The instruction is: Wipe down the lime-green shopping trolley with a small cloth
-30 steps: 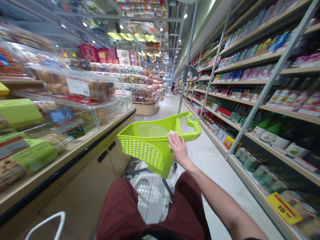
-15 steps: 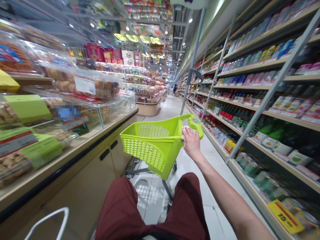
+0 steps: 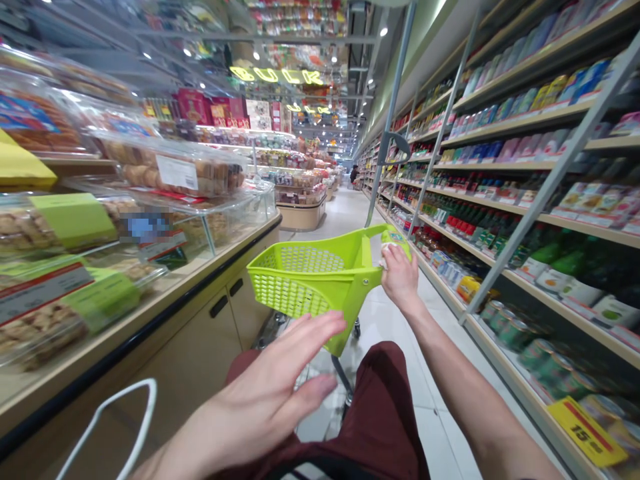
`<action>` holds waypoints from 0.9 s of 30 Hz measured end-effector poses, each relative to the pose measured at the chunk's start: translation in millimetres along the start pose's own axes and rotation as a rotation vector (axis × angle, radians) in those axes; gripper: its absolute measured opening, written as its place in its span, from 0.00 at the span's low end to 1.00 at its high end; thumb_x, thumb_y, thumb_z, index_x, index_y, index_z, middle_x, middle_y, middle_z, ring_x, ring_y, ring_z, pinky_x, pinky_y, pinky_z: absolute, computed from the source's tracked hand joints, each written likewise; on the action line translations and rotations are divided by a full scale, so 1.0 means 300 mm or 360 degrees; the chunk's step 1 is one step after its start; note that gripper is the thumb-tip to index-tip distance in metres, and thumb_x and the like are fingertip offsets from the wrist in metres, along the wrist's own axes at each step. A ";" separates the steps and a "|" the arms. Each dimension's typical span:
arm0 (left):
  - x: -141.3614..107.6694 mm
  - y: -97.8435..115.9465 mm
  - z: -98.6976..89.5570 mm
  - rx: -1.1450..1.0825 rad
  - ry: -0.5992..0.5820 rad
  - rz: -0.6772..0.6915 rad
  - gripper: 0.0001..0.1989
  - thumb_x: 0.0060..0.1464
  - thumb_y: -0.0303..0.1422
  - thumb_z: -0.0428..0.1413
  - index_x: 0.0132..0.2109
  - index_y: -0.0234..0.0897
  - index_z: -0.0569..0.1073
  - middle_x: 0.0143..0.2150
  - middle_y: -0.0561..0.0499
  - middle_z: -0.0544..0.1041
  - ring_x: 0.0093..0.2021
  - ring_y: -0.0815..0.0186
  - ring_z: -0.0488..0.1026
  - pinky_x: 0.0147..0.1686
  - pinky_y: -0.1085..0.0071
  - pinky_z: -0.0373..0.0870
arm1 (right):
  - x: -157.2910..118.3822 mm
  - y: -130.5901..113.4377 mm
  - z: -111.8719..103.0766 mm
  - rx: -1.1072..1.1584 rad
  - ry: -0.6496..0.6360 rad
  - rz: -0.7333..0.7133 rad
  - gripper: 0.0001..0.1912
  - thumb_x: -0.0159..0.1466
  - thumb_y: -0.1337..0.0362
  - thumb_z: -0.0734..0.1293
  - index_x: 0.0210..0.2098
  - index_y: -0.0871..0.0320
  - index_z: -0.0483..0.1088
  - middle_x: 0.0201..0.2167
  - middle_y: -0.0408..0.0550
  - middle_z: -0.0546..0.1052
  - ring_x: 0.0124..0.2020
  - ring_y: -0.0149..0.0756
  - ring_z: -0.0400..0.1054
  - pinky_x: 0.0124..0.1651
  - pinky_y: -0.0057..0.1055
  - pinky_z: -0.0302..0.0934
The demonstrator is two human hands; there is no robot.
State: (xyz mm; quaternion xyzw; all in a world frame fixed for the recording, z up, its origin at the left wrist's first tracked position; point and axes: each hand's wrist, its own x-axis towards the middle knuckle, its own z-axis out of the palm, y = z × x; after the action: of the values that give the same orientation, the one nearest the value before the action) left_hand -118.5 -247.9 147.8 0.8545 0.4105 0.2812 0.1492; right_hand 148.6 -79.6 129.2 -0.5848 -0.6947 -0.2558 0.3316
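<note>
A bright green shopping cart with a perforated plastic basket stands on wheels in front of my knees. At its handle end, my right hand presses a white crumpled wipe onto the green plastic; the palm and fingers cover most of the wipe. My left hand is raised over my left thigh, fingers stretched out and thumb apart, with nothing in it. It overlaps the lower part of the basket in view, and I cannot tell whether it touches the cart.
To the left runs a counter with clear packs of cookies. Shelves of bottles and cans line the right side, with a yellow price sign low down. The tiled aisle floor leads ahead. A white loop shows at lower left.
My left hand has come into view from the lower left. My right hand has slid right along the handle with the white wipe. The view has shifted slightly.
</note>
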 end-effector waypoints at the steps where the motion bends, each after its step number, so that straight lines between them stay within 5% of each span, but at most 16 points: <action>1: 0.037 -0.014 0.016 0.0005 -0.0045 0.0016 0.24 0.57 0.42 0.46 0.60 0.46 0.55 0.62 0.51 0.58 0.60 0.61 0.56 0.58 0.61 0.55 | -0.004 0.008 -0.005 -0.0009 -0.0026 -0.0009 0.19 0.58 0.71 0.57 0.48 0.59 0.65 0.54 0.55 0.66 0.56 0.46 0.55 0.58 0.50 0.40; 6: 0.359 -0.181 0.158 0.0232 -0.0005 -0.0254 0.32 0.54 0.39 0.47 0.62 0.28 0.47 0.65 0.38 0.47 0.64 0.60 0.43 0.61 0.61 0.46 | -0.052 -0.046 0.046 0.0018 -0.0135 -0.0219 0.19 0.59 0.71 0.56 0.49 0.60 0.65 0.55 0.54 0.65 0.58 0.45 0.53 0.57 0.47 0.43; 10: 0.538 -0.342 0.232 0.0582 0.0040 -0.0415 0.33 0.52 0.37 0.48 0.62 0.32 0.47 0.66 0.40 0.43 0.65 0.56 0.40 0.60 0.51 0.43 | -0.072 -0.055 0.081 0.0040 -0.0153 -0.0443 0.19 0.60 0.70 0.56 0.51 0.58 0.64 0.56 0.52 0.63 0.59 0.42 0.52 0.58 0.47 0.40; 13: 0.555 -0.429 0.259 0.0656 -0.0235 -0.0566 0.34 0.51 0.37 0.50 0.62 0.38 0.47 0.65 0.43 0.48 0.64 0.55 0.44 0.59 0.48 0.43 | -0.073 0.008 0.084 0.0005 -0.0044 -0.0442 0.21 0.60 0.72 0.55 0.51 0.57 0.63 0.57 0.51 0.63 0.59 0.41 0.52 0.59 0.48 0.36; 19: 0.542 -0.474 0.293 0.0745 -0.0250 -0.0549 0.38 0.45 0.38 0.53 0.62 0.42 0.47 0.64 0.46 0.50 0.63 0.56 0.47 0.59 0.50 0.42 | -0.071 0.117 0.112 0.0006 0.0179 -0.0475 0.22 0.58 0.73 0.56 0.51 0.57 0.64 0.55 0.53 0.65 0.58 0.38 0.54 0.60 0.46 0.34; 24: 0.526 -0.476 0.312 0.0770 -0.0334 -0.0546 0.45 0.43 0.36 0.54 0.64 0.39 0.37 0.67 0.46 0.38 0.65 0.59 0.37 0.60 0.51 0.41 | -0.037 0.152 0.109 -0.0013 0.0102 -0.0488 0.23 0.56 0.73 0.56 0.51 0.56 0.64 0.55 0.52 0.66 0.56 0.40 0.56 0.58 0.47 0.39; 27: 0.509 -0.481 0.317 0.0753 -0.0364 -0.0563 0.46 0.43 0.35 0.53 0.64 0.37 0.35 0.67 0.47 0.33 0.65 0.59 0.33 0.60 0.52 0.41 | -0.010 0.194 0.090 -0.0104 0.0255 -0.0349 0.21 0.57 0.72 0.56 0.50 0.57 0.65 0.55 0.53 0.65 0.57 0.42 0.55 0.58 0.46 0.41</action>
State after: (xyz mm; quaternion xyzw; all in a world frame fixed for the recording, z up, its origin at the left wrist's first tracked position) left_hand -73.4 -41.0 56.5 0.8070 0.5873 0.0497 0.0381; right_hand 201.6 -50.7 107.4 -0.4936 -0.7170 -0.3589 0.3368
